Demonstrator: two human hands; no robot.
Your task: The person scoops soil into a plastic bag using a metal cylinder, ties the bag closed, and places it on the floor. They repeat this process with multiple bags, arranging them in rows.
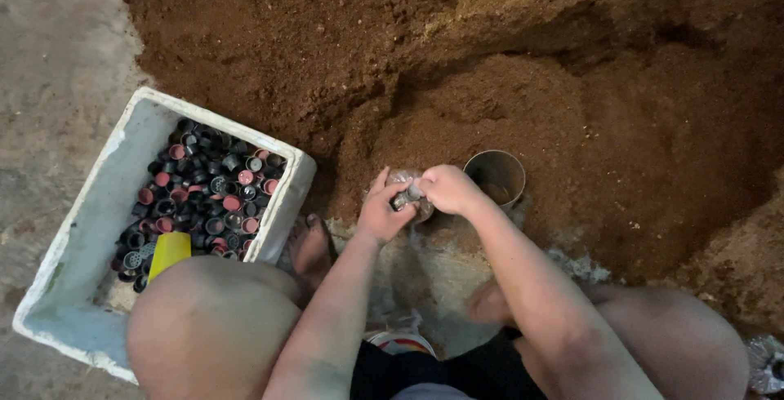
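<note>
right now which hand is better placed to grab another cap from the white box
Left. The left hand is on the side of the white foam box holding the red and black caps. The right hand is nearer the metal cup and pinches a small dark piece.

Rough work floor, most likely a nursery or substrate-filling shed: a big loose heap of brown sawdust-like growing mix (506, 65) rises just beyond my hands and spreads off to the right, lying straight on bare, stained concrete floor (57, 82). I'm squatting barefoot at its edge, no bench or table, with a round metal tin (496, 176) sunk into the mix just past my right hand (447, 189). Well to the left of my left hand (382, 214) sits a battered white foam box (98, 204) holding a mass of small black and red plastic caps (204, 196).
</note>
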